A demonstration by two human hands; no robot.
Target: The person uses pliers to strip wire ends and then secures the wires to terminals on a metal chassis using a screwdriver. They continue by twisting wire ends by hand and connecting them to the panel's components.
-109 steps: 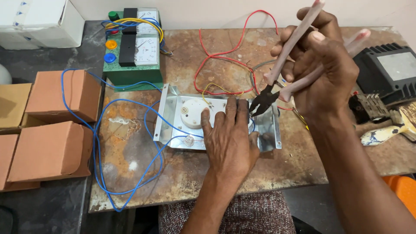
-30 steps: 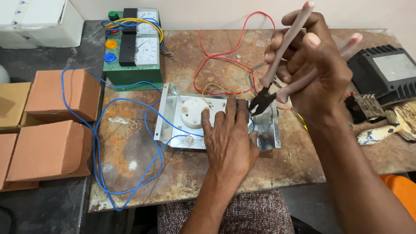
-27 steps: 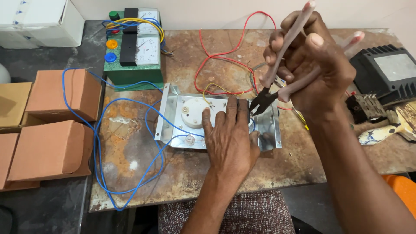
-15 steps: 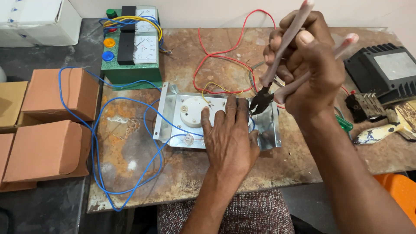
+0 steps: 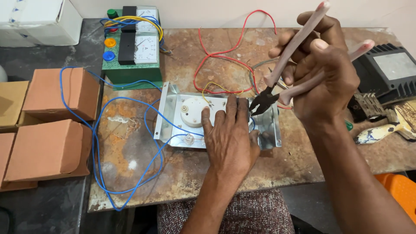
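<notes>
— What is the person wearing?
— Both forearms are bare, with no sleeves in view on the 2 arms. The left hand (image 5: 229, 143) and right hand (image 5: 323, 73) carry no gloves.
— And lower down?
— A speckled maroon-and-white woven garment (image 5: 242, 214) covers the lap.

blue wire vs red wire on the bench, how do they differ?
The blue wire loops wide over the left of the bench and runs onto the metal plate; the red wire curls at the back, behind the plate. Blue looks longer. Both are thin, loose and insulated.
</notes>
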